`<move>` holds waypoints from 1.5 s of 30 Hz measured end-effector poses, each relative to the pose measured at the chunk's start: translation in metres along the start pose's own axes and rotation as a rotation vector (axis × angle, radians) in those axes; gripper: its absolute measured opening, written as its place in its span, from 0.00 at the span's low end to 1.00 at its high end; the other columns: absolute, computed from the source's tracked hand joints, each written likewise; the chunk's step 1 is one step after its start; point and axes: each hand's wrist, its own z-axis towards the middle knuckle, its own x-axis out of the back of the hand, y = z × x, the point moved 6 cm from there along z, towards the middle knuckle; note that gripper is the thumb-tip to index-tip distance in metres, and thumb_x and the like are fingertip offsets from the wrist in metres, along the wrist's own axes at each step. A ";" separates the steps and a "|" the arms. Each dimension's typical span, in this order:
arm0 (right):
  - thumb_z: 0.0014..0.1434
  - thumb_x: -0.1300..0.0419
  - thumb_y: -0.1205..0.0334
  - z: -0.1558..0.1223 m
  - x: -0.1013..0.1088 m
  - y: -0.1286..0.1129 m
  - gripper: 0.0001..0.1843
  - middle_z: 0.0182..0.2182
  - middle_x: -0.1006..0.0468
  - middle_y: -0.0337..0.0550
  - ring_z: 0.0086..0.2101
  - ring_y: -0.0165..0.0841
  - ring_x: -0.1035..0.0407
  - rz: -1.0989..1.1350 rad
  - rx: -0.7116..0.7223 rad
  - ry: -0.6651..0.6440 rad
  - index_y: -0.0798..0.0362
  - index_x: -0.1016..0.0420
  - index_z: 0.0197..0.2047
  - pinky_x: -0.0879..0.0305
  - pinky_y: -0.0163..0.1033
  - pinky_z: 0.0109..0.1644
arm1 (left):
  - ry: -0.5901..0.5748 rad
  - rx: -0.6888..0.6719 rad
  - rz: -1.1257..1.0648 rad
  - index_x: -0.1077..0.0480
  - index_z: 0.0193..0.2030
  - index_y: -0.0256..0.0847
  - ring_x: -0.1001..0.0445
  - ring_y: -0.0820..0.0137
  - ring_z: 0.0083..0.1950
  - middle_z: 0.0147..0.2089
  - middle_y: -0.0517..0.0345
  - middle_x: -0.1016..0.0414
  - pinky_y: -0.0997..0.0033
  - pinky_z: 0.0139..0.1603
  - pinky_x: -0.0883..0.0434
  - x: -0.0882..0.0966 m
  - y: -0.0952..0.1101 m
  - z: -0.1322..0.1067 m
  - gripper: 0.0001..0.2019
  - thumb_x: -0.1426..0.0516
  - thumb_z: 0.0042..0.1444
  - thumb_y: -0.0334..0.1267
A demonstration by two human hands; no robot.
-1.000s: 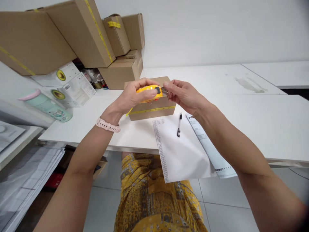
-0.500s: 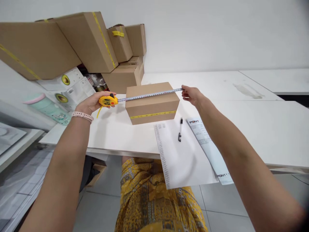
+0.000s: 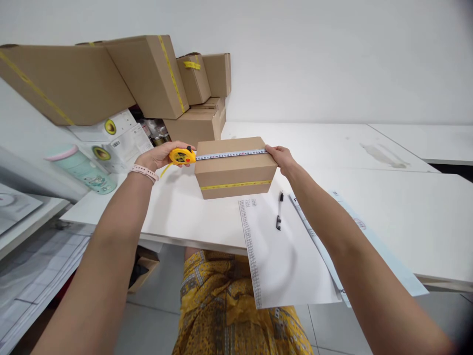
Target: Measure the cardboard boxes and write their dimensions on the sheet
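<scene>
Both hands are closed on the tape (image 3: 231,154): our left hand (image 3: 158,155) grips its yellow case (image 3: 182,156) at the left edge of the box (image 3: 236,173), our right hand (image 3: 281,158) pinches the end at the right edge. With the box on the tabletop (image 3: 369,197), we judge the tape should lie taut and flat.

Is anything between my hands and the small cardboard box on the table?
Nothing visible. The left hand holds the yellow tape measure case at the left edge of the small brown cardboard box; the right hand holds the white tape blade at its right edge.
</scene>
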 end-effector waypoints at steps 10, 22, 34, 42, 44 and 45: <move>0.56 0.32 0.57 0.002 -0.001 -0.001 0.15 0.32 0.27 0.41 0.31 0.31 0.35 -0.038 -0.032 0.012 0.50 0.36 0.29 0.39 0.38 0.33 | -0.021 0.032 0.001 0.20 0.46 0.36 0.20 0.61 0.32 0.42 0.44 0.17 0.70 0.23 0.27 0.002 -0.003 0.004 0.21 0.36 0.48 0.48; 0.58 0.34 0.50 0.011 0.005 -0.006 0.22 0.23 0.35 0.38 0.28 0.32 0.40 -0.298 0.142 0.127 0.48 0.40 0.24 0.41 0.40 0.34 | 0.020 -0.010 0.005 0.21 0.48 0.37 0.20 0.62 0.33 0.42 0.46 0.17 0.69 0.28 0.24 -0.002 0.002 -0.002 0.22 0.35 0.48 0.48; 0.60 0.35 0.48 0.000 -0.015 -0.071 0.18 0.28 0.28 0.38 0.31 0.29 0.39 -0.123 0.422 -0.176 0.52 0.30 0.27 0.39 0.35 0.39 | -0.406 0.168 -0.588 0.28 0.51 0.46 0.19 0.60 0.37 0.46 0.49 0.23 0.63 0.31 0.20 -0.206 -0.038 -0.160 0.25 0.32 0.48 0.52; 0.64 0.43 0.50 0.032 -0.071 -0.066 0.16 0.31 0.22 0.43 0.37 0.37 0.33 -0.604 0.446 -0.122 0.51 0.27 0.30 0.39 0.42 0.47 | -0.139 0.042 -0.864 0.26 0.38 0.41 0.22 0.63 0.36 0.42 0.51 0.26 0.61 0.30 0.20 -0.278 -0.019 -0.123 0.23 0.34 0.48 0.59; 0.66 0.47 0.51 0.045 -0.073 -0.067 0.16 0.36 0.20 0.46 0.42 0.39 0.31 -0.699 0.477 -0.063 0.50 0.25 0.33 0.41 0.45 0.53 | -0.116 0.039 -0.826 0.26 0.37 0.40 0.22 0.64 0.35 0.40 0.52 0.27 0.62 0.29 0.20 -0.273 -0.011 -0.111 0.22 0.34 0.49 0.58; 0.66 0.48 0.52 0.050 -0.074 -0.067 0.16 0.39 0.19 0.46 0.44 0.40 0.30 -0.730 0.484 -0.053 0.50 0.24 0.34 0.42 0.47 0.55 | -0.108 0.039 -0.809 0.27 0.36 0.40 0.22 0.64 0.34 0.40 0.52 0.27 0.62 0.29 0.21 -0.271 -0.009 -0.106 0.22 0.34 0.48 0.58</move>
